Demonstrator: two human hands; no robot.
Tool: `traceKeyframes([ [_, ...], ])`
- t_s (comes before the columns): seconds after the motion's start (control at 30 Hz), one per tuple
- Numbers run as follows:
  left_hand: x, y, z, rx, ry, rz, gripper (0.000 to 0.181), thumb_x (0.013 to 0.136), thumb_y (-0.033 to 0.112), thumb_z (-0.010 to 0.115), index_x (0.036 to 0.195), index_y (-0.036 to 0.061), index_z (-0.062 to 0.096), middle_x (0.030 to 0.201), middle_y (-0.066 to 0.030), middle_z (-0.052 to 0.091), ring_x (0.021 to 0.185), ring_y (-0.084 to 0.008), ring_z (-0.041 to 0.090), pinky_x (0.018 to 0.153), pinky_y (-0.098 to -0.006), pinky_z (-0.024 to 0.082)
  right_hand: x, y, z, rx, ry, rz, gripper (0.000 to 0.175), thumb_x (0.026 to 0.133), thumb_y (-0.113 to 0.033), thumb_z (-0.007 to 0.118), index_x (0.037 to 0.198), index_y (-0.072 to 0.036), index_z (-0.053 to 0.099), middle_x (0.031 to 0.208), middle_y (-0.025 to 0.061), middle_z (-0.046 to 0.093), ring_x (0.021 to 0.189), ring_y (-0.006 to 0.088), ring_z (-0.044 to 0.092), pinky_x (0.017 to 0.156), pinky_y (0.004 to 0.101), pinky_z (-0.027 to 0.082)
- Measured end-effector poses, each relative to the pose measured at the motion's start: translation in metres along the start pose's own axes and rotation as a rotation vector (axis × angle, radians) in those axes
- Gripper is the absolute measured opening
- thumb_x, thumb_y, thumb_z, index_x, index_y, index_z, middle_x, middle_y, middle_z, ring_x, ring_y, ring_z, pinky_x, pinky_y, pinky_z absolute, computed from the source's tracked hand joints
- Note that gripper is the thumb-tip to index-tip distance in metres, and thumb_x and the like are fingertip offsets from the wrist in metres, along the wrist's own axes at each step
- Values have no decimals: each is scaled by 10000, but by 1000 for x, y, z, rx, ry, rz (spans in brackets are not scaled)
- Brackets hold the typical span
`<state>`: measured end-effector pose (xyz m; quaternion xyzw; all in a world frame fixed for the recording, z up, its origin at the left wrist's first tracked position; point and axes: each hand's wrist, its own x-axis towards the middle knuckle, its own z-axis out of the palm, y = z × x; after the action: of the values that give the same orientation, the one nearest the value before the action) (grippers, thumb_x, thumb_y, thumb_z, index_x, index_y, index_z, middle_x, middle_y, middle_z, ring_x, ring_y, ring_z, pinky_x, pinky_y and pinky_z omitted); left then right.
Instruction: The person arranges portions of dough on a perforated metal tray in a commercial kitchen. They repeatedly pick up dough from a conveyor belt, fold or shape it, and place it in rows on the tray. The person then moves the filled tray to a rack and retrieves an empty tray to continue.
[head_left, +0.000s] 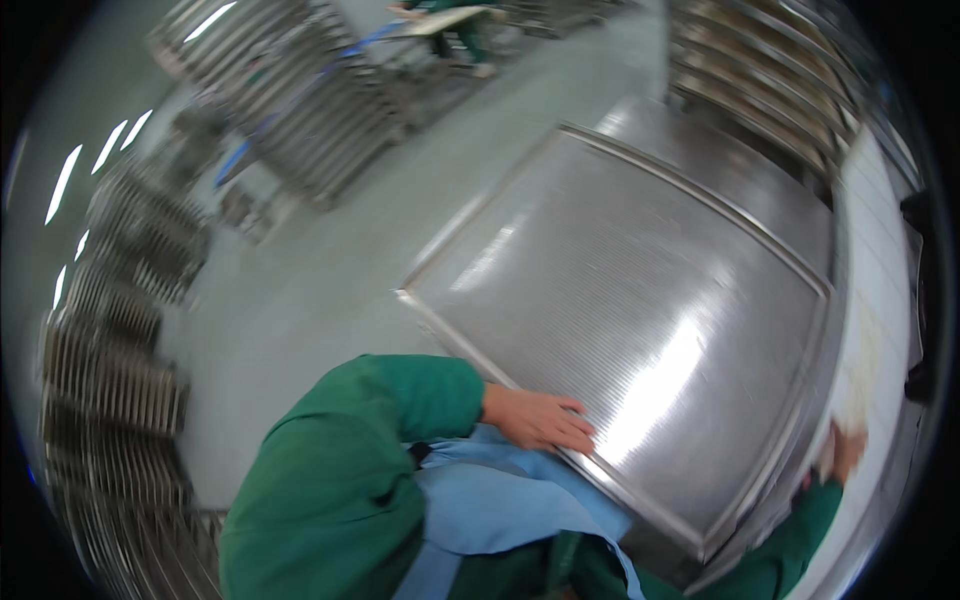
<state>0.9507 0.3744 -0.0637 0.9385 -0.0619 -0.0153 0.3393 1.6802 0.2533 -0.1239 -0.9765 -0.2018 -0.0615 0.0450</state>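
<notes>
A large ribbed metal tray (570, 285) with a raised rim lies flat before me. My left hand (540, 421) grips the tray's near rim, its fingers lying over the edge and its thumb hidden. Out to the right, my right hand (849, 450) is low by the white tiled surface (874, 300). A small pale and pinkish shape (825, 459) shows beside that hand, too blurred to name. Whether the right hand grips it, I cannot tell. Another metal sheet or tray (705, 150) shows beyond the far rim.
A metal rack with loaded shelves (757, 75) stands at the back right. Stacked metal trays (300, 97) rise at the far left, and more stacks (112, 367) line the left side. Green floor (300, 292) lies between. A person in green (457, 37) is at a board in the distance.
</notes>
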Motion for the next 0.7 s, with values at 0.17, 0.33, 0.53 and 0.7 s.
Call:
traceKeyframes([
  [0.17,-3,-1,7,45,29,44,507,946,136,550,1431,37,441,1471,-112,465,1401,-279,385,1150,-488,257,24,103,23,232,-179,145,720,755,-535,750,1113,74,613,1123,296,636,1065,394,620,898,464,489],
  [0.33,-5,3,8,68,29,44,535,923,142,588,1427,40,440,1471,-107,461,1405,-276,376,1155,-489,249,39,177,99,229,41,-152,335,845,-221,607,925,102,571,841,261,639,728,363,622,647,457,488],
  [0.53,-8,-3,18,32,71,50,585,858,106,662,1404,79,455,1399,-112,513,1393,-286,389,1151,-493,246,-14,145,27,374,-43,-181,247,813,-110,562,950,94,535,809,228,610,695,356,587,657,458,479],
  [0.7,6,-17,-4,-257,-1,-203,501,790,166,732,1263,45,616,1213,-158,649,1175,-329,580,997,-436,450,-94,10,-143,464,105,-517,221,813,-99,582,966,43,509,897,144,580,811,278,572,734,396,474],
])
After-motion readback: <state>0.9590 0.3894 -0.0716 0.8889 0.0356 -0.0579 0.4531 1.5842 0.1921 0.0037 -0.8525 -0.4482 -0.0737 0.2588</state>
